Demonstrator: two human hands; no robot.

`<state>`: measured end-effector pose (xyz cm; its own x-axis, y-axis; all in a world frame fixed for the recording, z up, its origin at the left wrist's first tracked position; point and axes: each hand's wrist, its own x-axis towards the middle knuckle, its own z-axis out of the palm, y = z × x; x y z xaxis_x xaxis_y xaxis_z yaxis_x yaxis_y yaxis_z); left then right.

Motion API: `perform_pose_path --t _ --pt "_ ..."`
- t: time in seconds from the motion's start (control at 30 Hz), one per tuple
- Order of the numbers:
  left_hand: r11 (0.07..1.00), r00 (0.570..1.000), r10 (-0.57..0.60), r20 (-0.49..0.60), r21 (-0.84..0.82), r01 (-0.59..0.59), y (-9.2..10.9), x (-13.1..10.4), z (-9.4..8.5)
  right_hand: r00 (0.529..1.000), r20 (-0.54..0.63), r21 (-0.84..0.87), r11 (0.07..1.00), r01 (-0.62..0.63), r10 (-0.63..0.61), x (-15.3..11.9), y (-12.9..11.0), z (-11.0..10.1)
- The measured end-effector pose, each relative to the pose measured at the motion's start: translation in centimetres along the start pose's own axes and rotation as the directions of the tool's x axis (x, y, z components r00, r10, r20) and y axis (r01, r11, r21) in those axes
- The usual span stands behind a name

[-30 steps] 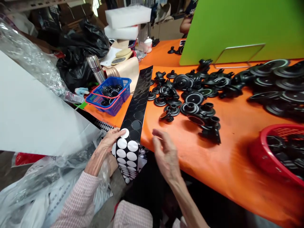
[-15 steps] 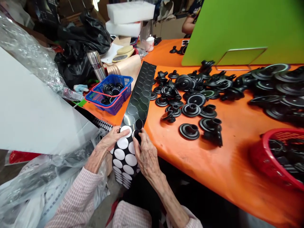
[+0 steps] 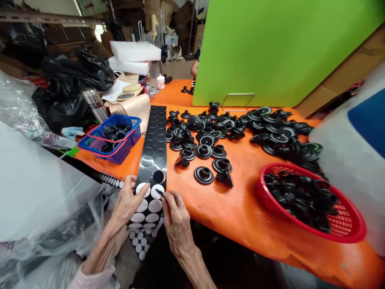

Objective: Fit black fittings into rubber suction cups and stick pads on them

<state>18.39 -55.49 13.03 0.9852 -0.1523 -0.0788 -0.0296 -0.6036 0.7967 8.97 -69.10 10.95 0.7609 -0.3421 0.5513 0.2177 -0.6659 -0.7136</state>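
A long black strip of round stickers [image 3: 154, 153] lies over the table edge and hangs down towards me. Its upper part carries glossy black discs; white circles cover the lower part. My left hand [image 3: 126, 202] grips the strip's left edge, thumb on top beside a white circle. Between the thumb and fingertips of my right hand [image 3: 178, 218] is a thin black disc [image 3: 159, 193], seen nearly edge-on above a white circle in the strip. Just above it, one circle looks darker than its neighbours. Black suction-cup-like parts [image 3: 204, 175] lie right of the strip.
A blue basket [image 3: 120, 154] with black parts stands left of the strip, near a steel flask [image 3: 94, 103]. On the right sits a red basket [image 3: 272, 204] full of black parts. A green board [image 3: 255, 52] stands behind the orange table [image 3: 210, 208]. Another person's arm [image 3: 194, 69] shows beside it.
The view has swung right, bringing the whole red basket in. My right hand has lifted the black disc from the strip, where a white circle now shows. My left hand still holds the edge.
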Motion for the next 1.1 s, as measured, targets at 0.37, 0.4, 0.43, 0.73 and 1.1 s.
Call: perform_pose_path --t 0.37,0.4,0.43,0.73,1.1 --pt "0.894 0.923 0.004 0.385 -0.415 0.17 6.3 -1.6 2.5 0.992 -0.069 0.182 0.979 -0.089 0.103 -0.7 0.6 -2.0" --pt "0.871 0.923 0.022 0.385 -0.46 0.172 7.0 -1.7 3.0 0.981 -0.055 0.242 0.955 -0.17 0.189 -0.5 0.6 -2.3" --pt "0.869 0.922 0.053 0.383 -0.473 0.146 7.6 -1.6 3.6 0.954 -0.038 0.312 0.911 -0.271 0.297 -0.3 0.8 -2.7" --pt "0.831 0.927 0.329 0.177 0.412 -0.374 14.5 6.8 8.7 0.76 -0.127 0.519 0.696 -0.496 0.637 1.8 3.8 -7.1" --pt "0.965 0.902 0.247 0.354 -0.002 -0.264 14.9 9.2 8.8 0.842 -0.013 0.32 0.8 -0.508 0.54 -0.7 5.4 -9.8"
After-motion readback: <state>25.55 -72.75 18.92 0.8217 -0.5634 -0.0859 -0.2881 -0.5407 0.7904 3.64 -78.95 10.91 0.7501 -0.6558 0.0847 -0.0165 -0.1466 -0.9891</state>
